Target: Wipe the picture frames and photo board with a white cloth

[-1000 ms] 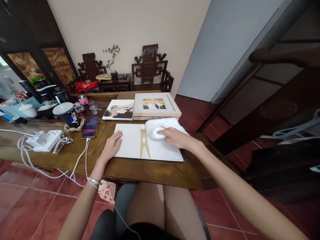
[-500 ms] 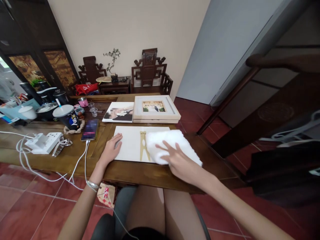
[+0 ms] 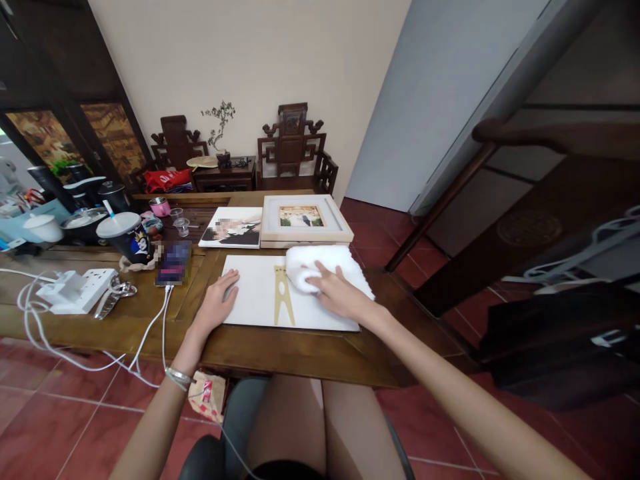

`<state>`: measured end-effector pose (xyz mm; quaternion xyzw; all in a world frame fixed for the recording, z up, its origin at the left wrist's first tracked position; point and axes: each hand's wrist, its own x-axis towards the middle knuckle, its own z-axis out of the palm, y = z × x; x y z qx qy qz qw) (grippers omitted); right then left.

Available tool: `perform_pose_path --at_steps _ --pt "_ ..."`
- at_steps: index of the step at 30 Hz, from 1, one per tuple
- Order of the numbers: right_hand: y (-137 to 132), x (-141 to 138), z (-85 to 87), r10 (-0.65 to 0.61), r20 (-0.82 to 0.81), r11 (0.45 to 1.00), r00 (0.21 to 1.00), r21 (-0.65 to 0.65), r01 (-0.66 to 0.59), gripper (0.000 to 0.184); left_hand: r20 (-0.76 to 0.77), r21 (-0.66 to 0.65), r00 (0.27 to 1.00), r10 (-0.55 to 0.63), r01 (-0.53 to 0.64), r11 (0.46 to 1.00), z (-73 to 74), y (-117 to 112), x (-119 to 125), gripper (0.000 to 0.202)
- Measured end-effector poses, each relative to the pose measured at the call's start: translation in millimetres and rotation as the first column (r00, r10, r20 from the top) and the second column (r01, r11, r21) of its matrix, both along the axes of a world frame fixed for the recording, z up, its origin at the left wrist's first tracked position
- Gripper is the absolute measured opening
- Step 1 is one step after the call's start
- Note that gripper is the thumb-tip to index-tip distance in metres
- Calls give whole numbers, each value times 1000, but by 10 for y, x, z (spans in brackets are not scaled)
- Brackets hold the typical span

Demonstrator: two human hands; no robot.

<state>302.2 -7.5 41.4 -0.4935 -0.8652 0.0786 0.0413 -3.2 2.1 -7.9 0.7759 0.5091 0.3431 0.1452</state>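
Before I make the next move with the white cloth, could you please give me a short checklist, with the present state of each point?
1. Left hand on the left edge of the white board: ok.
2. Right hand on the white cloth: ok.
3. Board lying on the table: ok.
4. Right part of the board fully uncovered: not ok, cloth and hand cover much of it.
5. Underside of the cloth clean: cannot tell, it is hidden.
6. Phone away from the cloth: ok, it lies beyond the board's left side.
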Motion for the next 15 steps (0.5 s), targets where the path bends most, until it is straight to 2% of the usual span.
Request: perform_pose_path --at_steps 3,5,10,13,15 --pt "155 -159 -58 -68 11 995 998 77 67 58 -3 -2 1000 -4 4 1000 12 -3 -5 39" --pt "61 -213 -70 -71 26 994 997 85 69 58 0 4 1000 -6 6 1000 13 -2 -6 38" --pt "-633 -136 -29 16 46 1000 999 17 -17 58 0 20 1000 -8 8 1000 -6 11 -2 37" --pt "-1039 27 75 100 -3 991 995 -92 -100 60 -10 26 1000 -10 10 1000 -12 14 5 37" --pt "-1166 155 178 141 -44 973 989 -176 -146 59 -16 27 1000 -12 12 1000 -13 15 8 37"
